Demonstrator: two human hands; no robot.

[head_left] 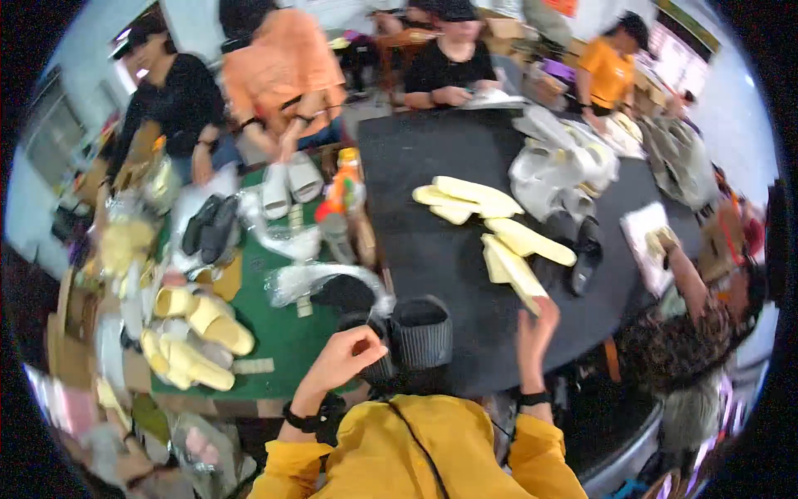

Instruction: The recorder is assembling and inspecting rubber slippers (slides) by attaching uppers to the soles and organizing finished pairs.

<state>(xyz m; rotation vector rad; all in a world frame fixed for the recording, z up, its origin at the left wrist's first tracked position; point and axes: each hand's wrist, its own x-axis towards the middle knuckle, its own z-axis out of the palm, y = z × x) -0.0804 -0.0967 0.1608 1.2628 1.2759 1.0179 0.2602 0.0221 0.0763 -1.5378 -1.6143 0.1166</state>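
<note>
The left hand [347,353] is closed, fingers pinched together on the near rim of a pair of black ribbed foam slippers [407,337] that stand on end just ahead of the wearer's chest. The grip sits at the edge, which appears to steady the pair upright rather than lift it. Whether anything thin is also pinched between the fingertips cannot be told.

The right hand [536,331] is raised, fingers together and extended, touching the near end of a pale yellow flat foam sole [514,270]. It looks like a light contact at the tip; a full clamp cannot be confirmed.

Beyond the right hand, further pale yellow soles [468,198] lie spread on the dark round bench [432,249], and a single black slipper [587,254] lies just to their right. They are loose and within reach.

To the left of the left hand, a green-topped bench [283,333] carries crumpled clear plastic bags [320,279] and yellow slippers [195,333], heaped at the far side.

Other persons work at the opposite edges; a co-worker's arm [686,279] reaches in to the right.
</note>
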